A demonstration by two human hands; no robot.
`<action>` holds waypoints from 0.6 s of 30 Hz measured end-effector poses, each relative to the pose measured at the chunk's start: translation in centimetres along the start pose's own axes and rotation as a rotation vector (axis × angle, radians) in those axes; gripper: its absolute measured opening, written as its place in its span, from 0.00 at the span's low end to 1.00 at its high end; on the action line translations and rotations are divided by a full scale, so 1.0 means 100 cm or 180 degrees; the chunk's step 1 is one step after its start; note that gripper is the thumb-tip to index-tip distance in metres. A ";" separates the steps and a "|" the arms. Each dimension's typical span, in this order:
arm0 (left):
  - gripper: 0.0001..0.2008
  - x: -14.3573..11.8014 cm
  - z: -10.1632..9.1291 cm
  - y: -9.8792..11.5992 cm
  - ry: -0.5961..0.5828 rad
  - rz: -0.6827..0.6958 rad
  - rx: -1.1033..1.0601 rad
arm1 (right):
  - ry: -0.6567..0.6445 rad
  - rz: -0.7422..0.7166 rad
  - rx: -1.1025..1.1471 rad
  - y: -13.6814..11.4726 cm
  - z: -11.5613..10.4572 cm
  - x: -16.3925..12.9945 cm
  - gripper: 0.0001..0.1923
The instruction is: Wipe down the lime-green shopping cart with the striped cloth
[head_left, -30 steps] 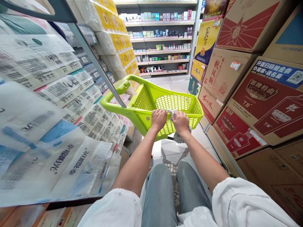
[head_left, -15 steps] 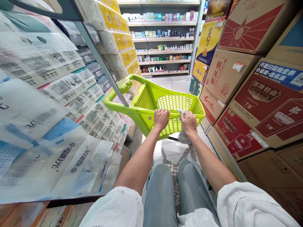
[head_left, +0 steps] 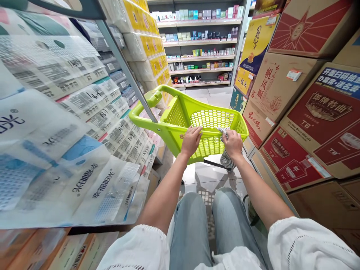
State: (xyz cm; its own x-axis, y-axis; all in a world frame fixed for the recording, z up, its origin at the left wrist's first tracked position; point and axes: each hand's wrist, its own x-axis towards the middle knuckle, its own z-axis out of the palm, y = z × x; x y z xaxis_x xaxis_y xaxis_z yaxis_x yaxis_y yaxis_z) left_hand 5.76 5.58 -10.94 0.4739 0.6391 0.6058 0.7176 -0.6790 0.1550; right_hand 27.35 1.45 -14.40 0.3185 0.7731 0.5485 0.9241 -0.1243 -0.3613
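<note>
A lime-green plastic shopping cart (head_left: 168, 128) with perforated walls stands sideways in front of my knees. My left hand (head_left: 191, 141) holds its near rim, fingers laid over the edge and the palm on the outer side. Farther right on that rim, my right hand (head_left: 233, 143) is closed around a grey-and-white striped cloth (head_left: 227, 161). One end of the cloth shows over the rim, and the rest hangs outside the basket below my hand. My right fingertips are partly hidden.
Packaged paper goods (head_left: 92, 180) are stacked close on the left, with yellow packs (head_left: 154, 47) behind. Cartons (head_left: 315, 112) line the right side. A grey metal post (head_left: 126, 71) rises from the cart's handle end. Shelves (head_left: 202, 56) with small boxes stand across the tiled floor.
The view has shifted slightly, so the cart sits a little farther right. My left fingers have loosened and straightened over the rim. My right hand has moved slightly along the rim with the cloth.
</note>
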 end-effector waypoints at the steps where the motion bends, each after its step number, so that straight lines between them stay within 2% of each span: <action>1: 0.18 -0.010 0.003 0.003 0.0123 -0.0118 0.0025 | 0.0015 0.0002 0.0038 0.000 0.001 0.000 0.19; 4: 0.16 -0.042 0.023 0.016 0.0211 -0.0441 0.0207 | 0.0062 -0.0007 0.0140 -0.004 0.004 0.000 0.19; 7: 0.15 -0.060 0.050 0.026 -0.0035 -0.0690 0.0346 | 0.0119 -0.0041 0.0210 -0.006 0.008 -0.001 0.19; 13: 0.19 -0.057 0.093 0.022 0.0069 -0.1079 0.0536 | 0.0261 -0.0302 0.0156 -0.002 0.018 -0.009 0.20; 18: 0.18 -0.050 0.102 0.010 -0.0097 -0.0905 0.0487 | 0.0125 -0.0905 -0.0052 -0.011 0.028 -0.010 0.20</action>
State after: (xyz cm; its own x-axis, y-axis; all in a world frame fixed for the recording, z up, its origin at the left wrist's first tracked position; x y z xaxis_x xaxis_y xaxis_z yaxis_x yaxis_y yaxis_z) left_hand 9.30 5.38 -21.82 0.2569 0.8075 0.5310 0.8907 -0.4110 0.1942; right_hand 25.42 2.59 -16.66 0.0536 0.7537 0.6550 0.9807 0.0838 -0.1767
